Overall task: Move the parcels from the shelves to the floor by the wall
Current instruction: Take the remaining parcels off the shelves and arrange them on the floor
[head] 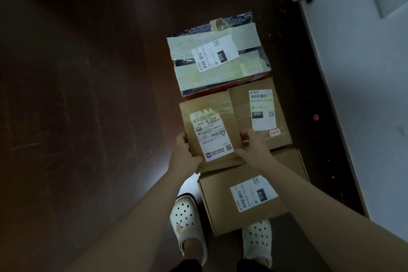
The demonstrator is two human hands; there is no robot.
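The left hand (pixel 187 153) curls round one side of a small brown white-labelled cardboard parcel (pixel 209 132) and the right hand (pixel 254 148) round the other, holding it level, probably to join the row of cardboard boxes (pixel 242 196) along the dark wooden floor (pixel 88 73) edge by the white wall (pixel 364 95).

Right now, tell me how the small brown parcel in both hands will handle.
The small brown parcel is probably stiff: its cardboard edges look straight between the left hand and right hand. It seems fairly light, since the hands grip only its near end. Flat-faced, it should not roll, though its glossy tape may be slippery.
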